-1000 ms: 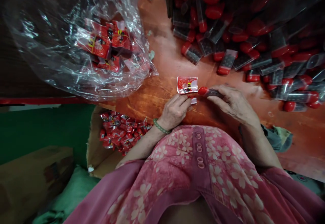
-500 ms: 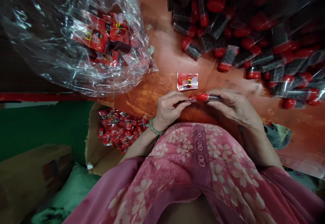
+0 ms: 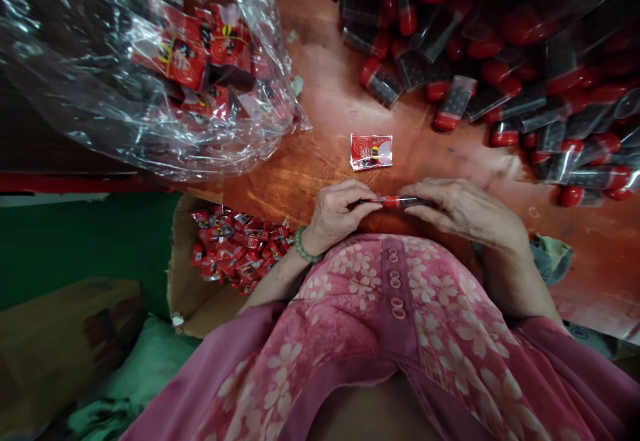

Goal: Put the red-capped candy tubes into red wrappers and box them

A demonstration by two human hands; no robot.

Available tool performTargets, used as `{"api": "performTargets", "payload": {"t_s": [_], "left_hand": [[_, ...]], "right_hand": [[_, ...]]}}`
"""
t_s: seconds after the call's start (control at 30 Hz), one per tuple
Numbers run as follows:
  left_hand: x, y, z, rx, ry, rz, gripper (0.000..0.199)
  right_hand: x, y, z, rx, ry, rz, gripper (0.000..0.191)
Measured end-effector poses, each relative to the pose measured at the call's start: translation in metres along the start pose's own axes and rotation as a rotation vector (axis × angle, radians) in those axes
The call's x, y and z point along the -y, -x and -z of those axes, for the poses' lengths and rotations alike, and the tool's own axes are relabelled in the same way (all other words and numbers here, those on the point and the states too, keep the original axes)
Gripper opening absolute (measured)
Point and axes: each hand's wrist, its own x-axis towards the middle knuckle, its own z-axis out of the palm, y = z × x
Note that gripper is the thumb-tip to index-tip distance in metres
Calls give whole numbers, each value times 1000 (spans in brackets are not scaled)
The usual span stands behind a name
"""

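Note:
In the head view my left hand [image 3: 343, 208] pinches the edge of a thin packet, mostly hidden by the fingers. My right hand [image 3: 460, 211] grips the dark end of a slim clear tube with a red cap [image 3: 395, 201]. The tube's red end meets the packet between the two hands and seems to be inside its mouth, though the overlap is too small to be sure. Just beyond the hands, a flat red printed packet [image 3: 371, 152] lies on the orange table [image 3: 330, 114].
A large clear plastic bag [image 3: 210, 158] at upper left holds bundled red packets [image 3: 185, 61]. Many red-capped tubes [image 3: 455, 102] are heaped at upper right. Below the table's left edge, a cardboard box [image 3: 187, 294] contains filled red packets [image 3: 240, 248]. A cloth [image 3: 550, 258] lies right of my right arm.
The tube's red end has moved left to the packet in my left hand, closing up with it. My right hand has shifted slightly. The view has tilted a little.

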Motion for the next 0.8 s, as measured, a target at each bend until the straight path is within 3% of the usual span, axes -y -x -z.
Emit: {"api": "performTargets", "payload": {"t_s": [0.3, 0.47, 0.8], "left_hand": [[4, -1, -5, 11, 155, 54, 16], [4, -2, -5, 62, 210, 143, 19], [5, -7, -1, 167, 237, 192, 21]], "right_hand": [[-15, -3, 2, 46, -231, 58, 42], [-17, -5, 8, 136, -350, 103, 42], [-17, -17, 8, 221, -374, 97, 43]]}}
